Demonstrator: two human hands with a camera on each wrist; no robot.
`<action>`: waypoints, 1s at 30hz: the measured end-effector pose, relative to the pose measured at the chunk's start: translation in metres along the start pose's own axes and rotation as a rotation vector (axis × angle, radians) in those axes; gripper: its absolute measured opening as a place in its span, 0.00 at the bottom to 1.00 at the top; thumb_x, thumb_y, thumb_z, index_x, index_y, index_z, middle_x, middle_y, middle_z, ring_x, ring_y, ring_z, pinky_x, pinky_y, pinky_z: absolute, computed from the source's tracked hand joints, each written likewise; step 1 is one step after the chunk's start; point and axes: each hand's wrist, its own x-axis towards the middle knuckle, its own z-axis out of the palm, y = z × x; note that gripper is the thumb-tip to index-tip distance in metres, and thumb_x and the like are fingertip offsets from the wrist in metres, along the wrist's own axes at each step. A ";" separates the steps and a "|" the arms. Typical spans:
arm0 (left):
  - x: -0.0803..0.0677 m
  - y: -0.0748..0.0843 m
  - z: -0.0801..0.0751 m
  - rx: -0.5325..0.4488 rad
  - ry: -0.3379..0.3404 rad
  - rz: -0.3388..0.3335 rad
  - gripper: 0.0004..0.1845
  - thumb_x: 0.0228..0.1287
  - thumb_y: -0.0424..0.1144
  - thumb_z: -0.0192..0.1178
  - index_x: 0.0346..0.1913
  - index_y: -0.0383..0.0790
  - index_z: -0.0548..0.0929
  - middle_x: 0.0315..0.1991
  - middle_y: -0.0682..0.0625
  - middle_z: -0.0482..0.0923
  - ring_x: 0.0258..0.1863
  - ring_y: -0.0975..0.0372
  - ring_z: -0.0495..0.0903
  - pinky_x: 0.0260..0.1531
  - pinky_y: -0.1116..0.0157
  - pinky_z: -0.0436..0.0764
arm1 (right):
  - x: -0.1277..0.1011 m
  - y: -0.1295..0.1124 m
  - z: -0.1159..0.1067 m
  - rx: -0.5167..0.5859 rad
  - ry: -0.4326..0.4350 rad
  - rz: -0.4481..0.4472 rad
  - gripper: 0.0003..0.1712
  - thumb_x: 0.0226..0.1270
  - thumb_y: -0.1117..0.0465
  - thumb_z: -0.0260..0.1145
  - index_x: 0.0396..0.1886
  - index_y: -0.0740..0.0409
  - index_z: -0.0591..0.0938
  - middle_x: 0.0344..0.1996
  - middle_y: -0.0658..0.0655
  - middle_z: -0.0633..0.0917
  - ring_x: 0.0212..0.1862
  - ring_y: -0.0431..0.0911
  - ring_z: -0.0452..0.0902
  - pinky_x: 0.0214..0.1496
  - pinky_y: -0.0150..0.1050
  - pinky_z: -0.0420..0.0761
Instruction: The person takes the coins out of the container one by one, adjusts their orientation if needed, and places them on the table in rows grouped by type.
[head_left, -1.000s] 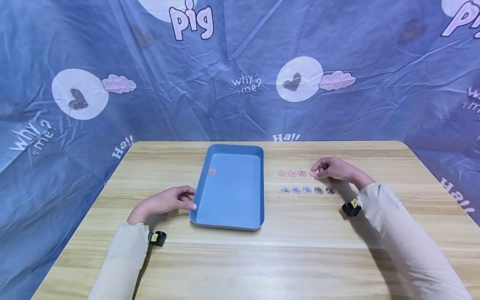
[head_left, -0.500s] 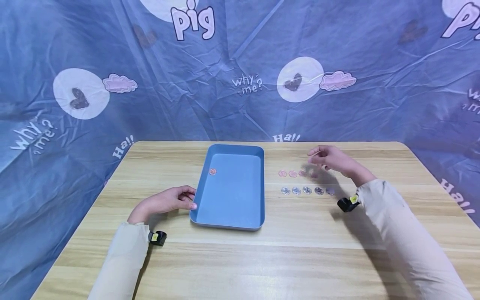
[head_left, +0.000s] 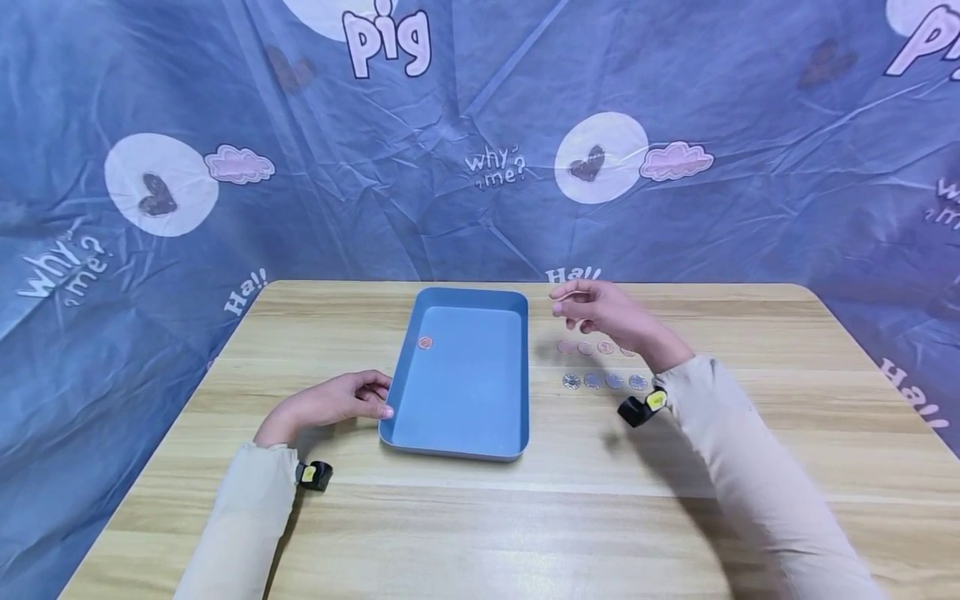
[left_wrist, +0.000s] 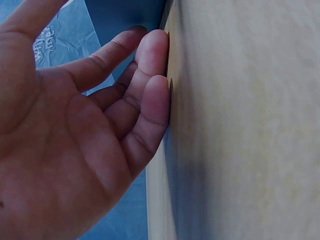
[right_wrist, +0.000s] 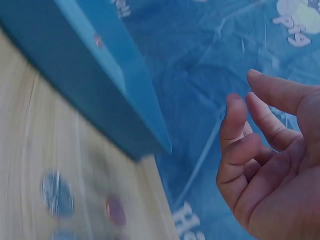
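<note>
My left hand (head_left: 341, 404) holds a blue rectangular tray (head_left: 521, 375) at its near left side, thumb over the rim and fingers against the outer wall. In the left wrist view, that hand's curled fingertips (left_wrist: 154, 100) rest on the tabletop. One copper-coloured coin (head_left: 425, 342) lies inside the tray. My right hand (head_left: 600, 312) hovers just right of the tray's far right corner, above the table. The right wrist view shows its fingers (right_wrist: 235, 120) loosely bent and apart from the thumb, with nothing seen between them.
Right of the tray, several copper-coloured coins (head_left: 605, 347) form a row. A row of several silver coins (head_left: 572, 381) lies nearer; my right wrist partly covers its right end. Behind the wooden table (head_left: 480, 533) hangs a blue printed cloth (head_left: 420, 208).
My right hand has lifted away from the right end of the copper row and moved left toward the tray. The left hand and the tray stay where they were.
</note>
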 end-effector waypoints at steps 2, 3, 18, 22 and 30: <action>0.001 0.000 0.000 -0.007 -0.003 0.001 0.32 0.62 0.46 0.65 0.61 0.28 0.69 0.47 0.44 0.78 0.46 0.59 0.75 0.50 0.62 0.74 | 0.004 -0.005 0.009 0.035 -0.010 -0.008 0.14 0.70 0.64 0.59 0.53 0.60 0.72 0.29 0.44 0.80 0.30 0.38 0.72 0.30 0.30 0.70; 0.001 0.000 0.000 -0.010 -0.004 0.002 0.32 0.62 0.46 0.65 0.61 0.28 0.69 0.47 0.44 0.78 0.46 0.59 0.75 0.50 0.62 0.74 | 0.007 -0.008 0.013 0.049 -0.013 -0.011 0.15 0.69 0.65 0.60 0.54 0.61 0.72 0.28 0.44 0.80 0.30 0.38 0.73 0.30 0.29 0.70; 0.000 0.001 0.000 -0.008 -0.007 0.002 0.32 0.63 0.46 0.64 0.62 0.28 0.69 0.48 0.43 0.77 0.47 0.59 0.75 0.51 0.62 0.74 | 0.046 -0.039 0.076 0.213 0.001 -0.039 0.13 0.66 0.65 0.63 0.49 0.56 0.76 0.24 0.44 0.83 0.26 0.39 0.74 0.27 0.31 0.69; 0.001 -0.001 0.001 -0.009 -0.008 -0.002 0.33 0.63 0.47 0.64 0.62 0.28 0.69 0.48 0.43 0.78 0.47 0.59 0.75 0.51 0.62 0.74 | 0.057 -0.042 0.092 0.220 -0.008 -0.029 0.14 0.65 0.63 0.65 0.50 0.56 0.77 0.26 0.44 0.83 0.27 0.41 0.75 0.29 0.32 0.71; 0.001 -0.002 0.000 -0.007 -0.001 -0.016 0.33 0.62 0.48 0.65 0.62 0.30 0.69 0.48 0.44 0.78 0.46 0.60 0.76 0.51 0.63 0.74 | 0.077 -0.032 0.114 0.221 0.017 0.008 0.17 0.66 0.59 0.65 0.53 0.57 0.78 0.37 0.52 0.85 0.31 0.42 0.77 0.35 0.36 0.75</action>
